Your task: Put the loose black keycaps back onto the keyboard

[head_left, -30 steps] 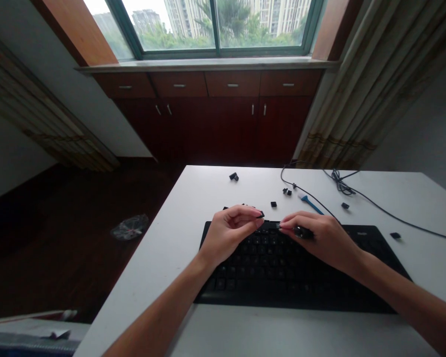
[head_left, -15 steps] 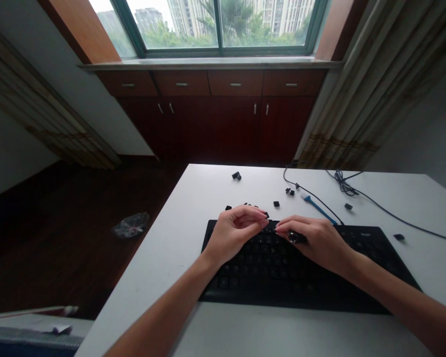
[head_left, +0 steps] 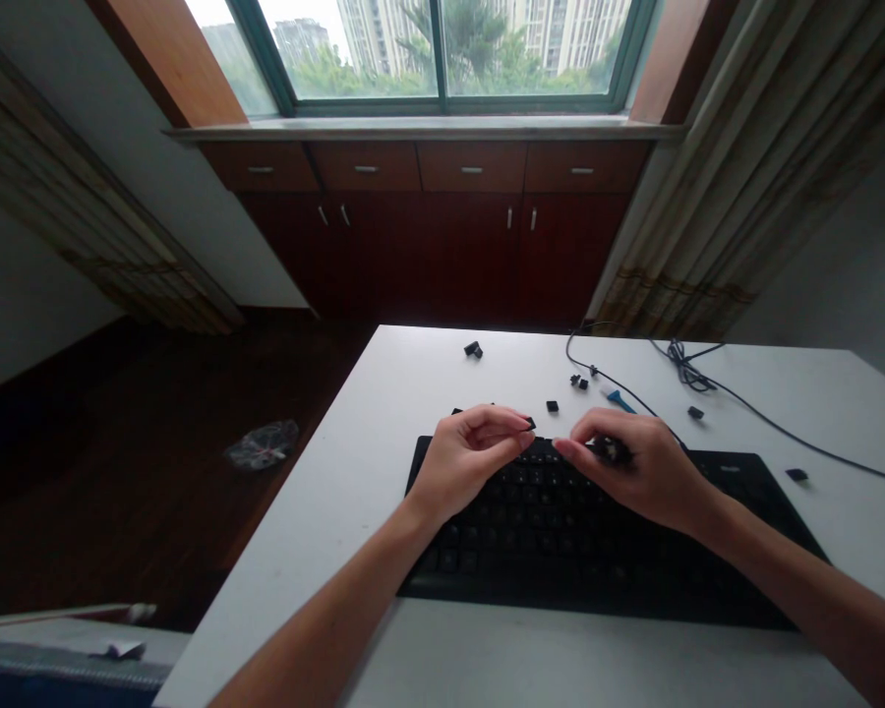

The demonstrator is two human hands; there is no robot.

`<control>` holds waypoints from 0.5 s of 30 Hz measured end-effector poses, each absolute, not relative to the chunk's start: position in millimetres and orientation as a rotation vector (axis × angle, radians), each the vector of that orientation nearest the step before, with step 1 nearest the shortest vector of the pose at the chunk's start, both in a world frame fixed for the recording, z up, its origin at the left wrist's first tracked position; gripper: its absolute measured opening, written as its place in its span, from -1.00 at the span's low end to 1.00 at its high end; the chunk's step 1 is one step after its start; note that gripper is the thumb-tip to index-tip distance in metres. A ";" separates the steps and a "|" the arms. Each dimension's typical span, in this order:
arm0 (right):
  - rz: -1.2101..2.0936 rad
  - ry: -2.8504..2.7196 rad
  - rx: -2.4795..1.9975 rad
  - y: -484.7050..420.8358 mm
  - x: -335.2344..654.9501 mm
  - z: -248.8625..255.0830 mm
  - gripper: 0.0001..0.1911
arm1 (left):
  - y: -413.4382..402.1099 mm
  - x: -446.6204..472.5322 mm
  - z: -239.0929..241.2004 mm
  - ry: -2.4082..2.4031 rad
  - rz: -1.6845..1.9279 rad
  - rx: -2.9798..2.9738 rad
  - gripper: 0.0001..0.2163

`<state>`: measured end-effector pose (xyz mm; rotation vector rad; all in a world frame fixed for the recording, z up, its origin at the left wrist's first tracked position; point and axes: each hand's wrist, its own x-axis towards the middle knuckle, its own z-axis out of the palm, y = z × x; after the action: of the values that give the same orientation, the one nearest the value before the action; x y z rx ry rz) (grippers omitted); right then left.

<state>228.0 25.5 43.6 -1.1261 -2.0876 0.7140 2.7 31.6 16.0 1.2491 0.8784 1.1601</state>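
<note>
A black keyboard (head_left: pixel 560 531) lies on the white table (head_left: pixel 354 472) in front of me. My left hand (head_left: pixel 464 457) hovers over its top left rows, fingers curled, pinching a small black keycap (head_left: pixel 531 423) between thumb and fingertips. Just to the right, my right hand (head_left: pixel 634 462) is closed round several small dark pieces (head_left: pixel 611 450), likely keycaps, above the keyboard's top edge. The fingertips of the two hands nearly meet.
Loose black keycaps (head_left: pixel 473 349) lie scattered on the table beyond the keyboard, beside a blue-handled tool (head_left: pixel 619 399) and a black cable (head_left: pixel 744 405) running right. A dark wooden cabinet (head_left: pixel 442 226) stands under the window. A plastic bag (head_left: pixel 262 442) lies on the floor at left.
My right hand has lifted a little off the keyboard's top row and turned, fingers curling more. My left hand has stayed almost in place with its keycap.
</note>
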 end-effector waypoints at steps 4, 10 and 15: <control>1.109 -1.470 -0.870 27.9 206.4 56.5 -0.51 | 34.1 1.2 17.3 0.968 1.201 1.148 -0.82; 1.333 -1.300 -0.733 41.3 175.0 32.4 -0.46 | 37.9 -2.3 17.9 0.975 1.262 1.054 -0.76; 1.352 -1.365 -0.756 44.6 180.0 44.0 -0.46 | 34.4 -2.1 19.3 0.999 1.182 1.129 -0.75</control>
<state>180.0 44.6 44.0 -0.7559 -1.3653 1.3517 -2.1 34.4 19.3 1.1290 0.9989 1.1818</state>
